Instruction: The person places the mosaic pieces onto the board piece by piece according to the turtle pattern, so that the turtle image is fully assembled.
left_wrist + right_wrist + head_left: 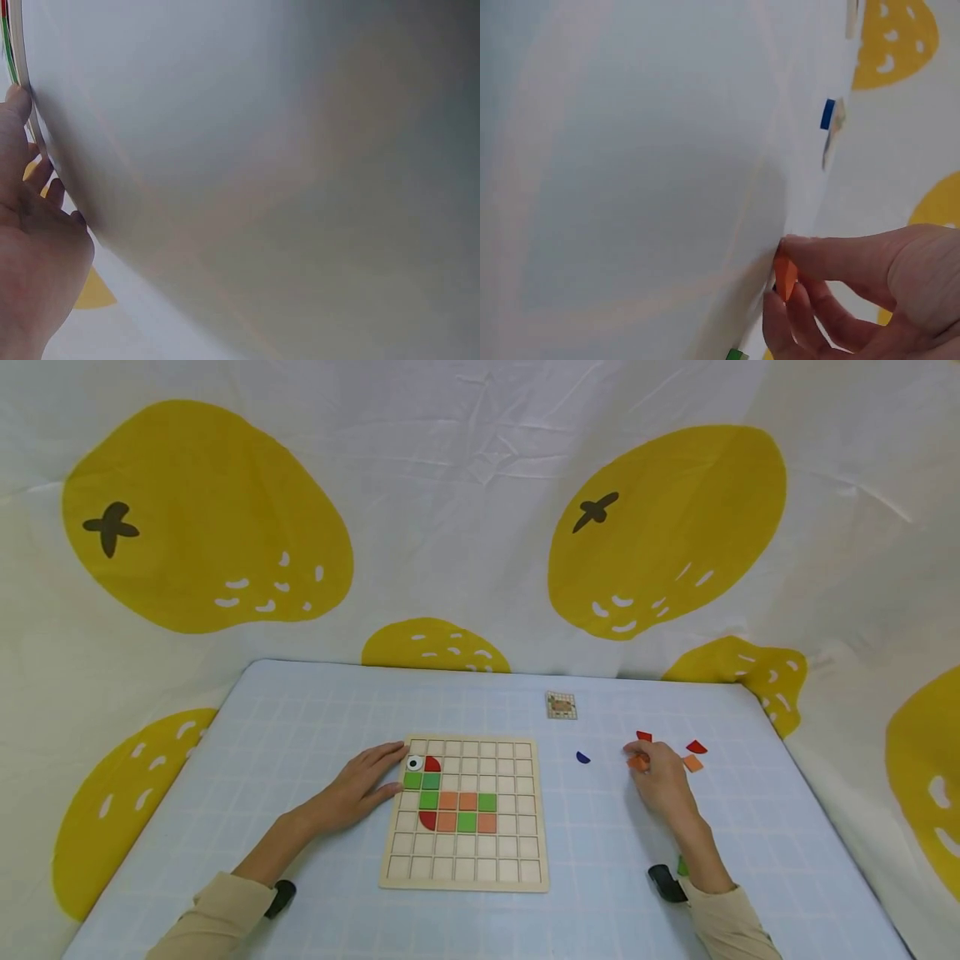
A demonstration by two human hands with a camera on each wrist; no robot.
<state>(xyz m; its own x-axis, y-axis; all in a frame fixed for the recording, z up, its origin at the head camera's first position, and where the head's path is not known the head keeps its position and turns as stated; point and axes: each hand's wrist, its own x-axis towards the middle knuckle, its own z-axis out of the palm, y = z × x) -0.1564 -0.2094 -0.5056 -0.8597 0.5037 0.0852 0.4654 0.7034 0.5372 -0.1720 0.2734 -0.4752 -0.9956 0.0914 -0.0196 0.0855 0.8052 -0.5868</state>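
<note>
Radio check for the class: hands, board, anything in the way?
Left hand touching board, left edge. Right hand pinching orange tile. Board part-filled. Blue piece lies between board and right hand.

Grid board (pixel 508 867): smooth, matt wood
Fruit-print backdrop (pixel 450 527): creased cloth, faintly glossy
Left sleeve (pixel 213 920): matt cloth

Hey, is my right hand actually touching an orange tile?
Touching: the right wrist view shows your right hand pinching an orange tile between thumb and fingers.

Board (pixel 508 868) lies flat (part-filled) — right fingers (pixel 778 326) pinch orange piece (pixel 785 274).
</note>
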